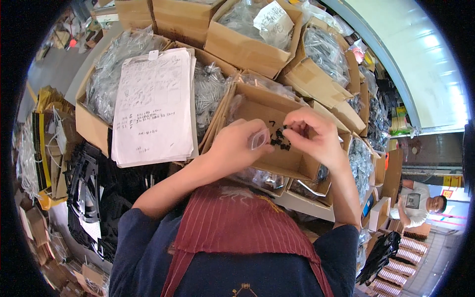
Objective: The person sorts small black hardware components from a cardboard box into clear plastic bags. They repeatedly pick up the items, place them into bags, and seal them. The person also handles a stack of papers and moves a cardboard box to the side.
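Both hands are over an open cardboard box [262, 101] in the middle. Several small black parts [282, 145] lie loose on its bottom; their exact kind is too small to tell. My left hand [232, 146], at the box's left side, is closed around a small clear plastic bag [259, 139], whose mouth gapes toward the parts. My right hand [316, 136] hangs over the right half of the box. Its thumb and forefinger are pinched together, with a small black part [284, 127] at the fingertips.
Handwritten paper sheets [153, 109] lie on boxes at the left. Cardboard boxes of bagged parts [252, 42] surround the work box. Loose silver screws [210, 91] fill one beside the papers. Black parts [89, 193] are piled lower left. Another person [418, 204] is far right.
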